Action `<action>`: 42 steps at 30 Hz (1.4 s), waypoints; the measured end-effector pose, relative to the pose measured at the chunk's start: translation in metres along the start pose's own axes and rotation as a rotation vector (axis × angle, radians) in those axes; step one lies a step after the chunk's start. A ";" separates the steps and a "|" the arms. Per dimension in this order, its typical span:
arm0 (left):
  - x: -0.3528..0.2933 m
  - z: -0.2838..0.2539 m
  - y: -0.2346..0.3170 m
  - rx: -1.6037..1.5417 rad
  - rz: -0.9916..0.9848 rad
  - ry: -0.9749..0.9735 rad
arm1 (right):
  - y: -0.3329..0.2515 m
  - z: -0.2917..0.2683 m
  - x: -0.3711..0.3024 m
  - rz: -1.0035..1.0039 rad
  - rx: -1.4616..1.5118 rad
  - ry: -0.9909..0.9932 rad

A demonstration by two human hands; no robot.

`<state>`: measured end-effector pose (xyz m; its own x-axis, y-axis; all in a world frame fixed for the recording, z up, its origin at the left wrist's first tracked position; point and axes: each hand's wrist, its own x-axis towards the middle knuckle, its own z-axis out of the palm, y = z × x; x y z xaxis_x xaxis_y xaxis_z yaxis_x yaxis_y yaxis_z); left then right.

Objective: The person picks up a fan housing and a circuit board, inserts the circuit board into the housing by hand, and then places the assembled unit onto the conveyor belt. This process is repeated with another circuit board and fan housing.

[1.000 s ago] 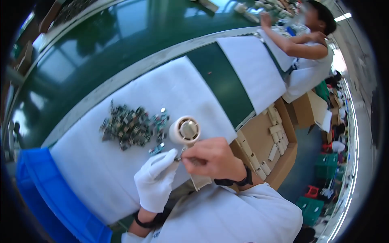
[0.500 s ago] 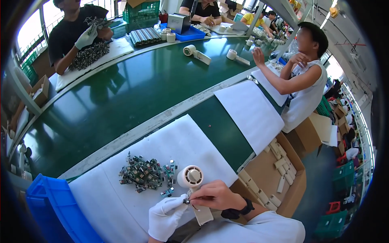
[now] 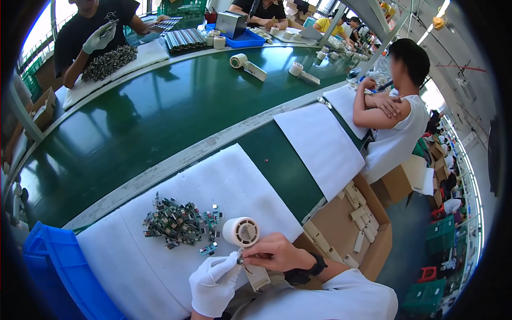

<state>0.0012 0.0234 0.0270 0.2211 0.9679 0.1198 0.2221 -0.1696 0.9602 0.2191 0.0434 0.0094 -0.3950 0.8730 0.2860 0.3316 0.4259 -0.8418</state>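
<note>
My left hand (image 3: 215, 285), in a white glove, pinches a small circuit board (image 3: 240, 261) between thumb and fingertips. My bare right hand (image 3: 280, 252), with a black band at the wrist, meets it there with its fingertips pinched; what they grip is too small to make out. Just beyond my hands is the round head of a white handheld fan (image 3: 234, 230). Its pale handle (image 3: 258, 278) lies below my right hand, with thin wires beside it. Left of the fan, a pile of green circuit boards (image 3: 173, 221) rests on a white foam sheet (image 3: 122, 242).
A blue bin (image 3: 74, 272) stands at the left. On the right, a cardboard box (image 3: 333, 218) holds several pale handle parts. Beyond the foam runs a green conveyor belt (image 3: 138, 136) carrying white fans (image 3: 248, 66). Co-workers sit across the belt and at the right (image 3: 394, 117).
My hands stay together at the small board, and the fan head is tilted more to the right. The co-worker at the right has folded their arms; the one at far left has spread their hands.
</note>
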 end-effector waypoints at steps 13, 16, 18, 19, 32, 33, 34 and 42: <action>-0.006 0.005 -0.008 -0.166 -0.006 0.131 | -0.049 -0.003 0.005 -0.234 -0.362 -0.029; -0.004 0.003 -0.003 -0.147 -0.044 0.131 | -0.052 -0.004 0.005 -0.270 -0.415 -0.177; -0.005 0.006 0.000 -0.152 -0.050 0.101 | -0.048 -0.005 -0.002 -0.154 -0.304 -0.095; -0.006 0.006 0.001 -0.128 -0.037 0.121 | -0.046 -0.006 -0.007 -0.094 -0.251 -0.049; -0.002 0.008 0.002 -0.019 0.024 0.147 | -0.061 0.010 -0.003 0.332 0.067 0.201; -0.003 0.009 0.002 -0.015 0.021 0.148 | -0.059 0.011 -0.005 0.278 0.058 0.181; -0.004 0.010 0.001 -0.023 0.031 0.149 | -0.055 0.012 -0.006 0.224 0.050 0.159; -0.006 0.008 -0.003 -0.013 0.017 0.155 | -0.051 0.020 0.000 -0.017 -0.168 0.243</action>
<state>0.0066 0.0161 0.0216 0.0754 0.9821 0.1726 0.2066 -0.1847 0.9608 0.1853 0.0170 0.0429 -0.1921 0.8880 0.4178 0.4718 0.4568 -0.7542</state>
